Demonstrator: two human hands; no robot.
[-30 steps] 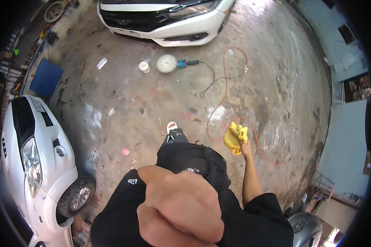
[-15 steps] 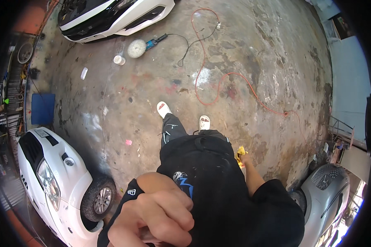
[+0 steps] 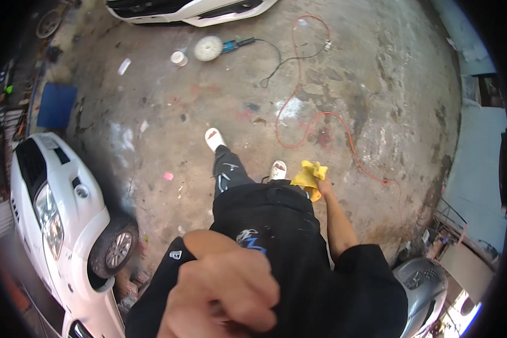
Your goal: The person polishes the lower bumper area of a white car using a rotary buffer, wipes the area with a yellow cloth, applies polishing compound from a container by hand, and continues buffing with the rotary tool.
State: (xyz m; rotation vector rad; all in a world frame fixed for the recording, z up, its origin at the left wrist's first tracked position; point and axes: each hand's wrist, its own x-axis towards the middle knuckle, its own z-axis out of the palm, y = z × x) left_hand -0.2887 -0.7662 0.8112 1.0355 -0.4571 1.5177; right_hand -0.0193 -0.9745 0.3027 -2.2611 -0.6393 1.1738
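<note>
Close to the camera at the lower middle, my left hand (image 3: 225, 293) is raised in front of my chest. Its fingers are curled in and a little blurred; what lies inside them, if anything, is hidden. Beside my right hip, my right hand (image 3: 324, 186) is closed around a yellow cloth (image 3: 308, 179). The cloth bunches up above the fingers and hangs down in front of my trousers. My feet, in white slides (image 3: 214, 138), are apart on the concrete, the left one ahead.
A polisher (image 3: 209, 49) with a white round pad lies ahead beside a white tub (image 3: 178, 58). Its dark cord meets an orange extension cord (image 3: 349, 135) looping across the floor. White cars stand ahead and at left (image 3: 62, 208), a grey car (image 3: 419, 290) at lower right.
My right hand has swung forward and inward, bringing more of the yellow cloth into sight. The floor, polisher and cars have shifted in the picture. My left hand stays raised and curled.
</note>
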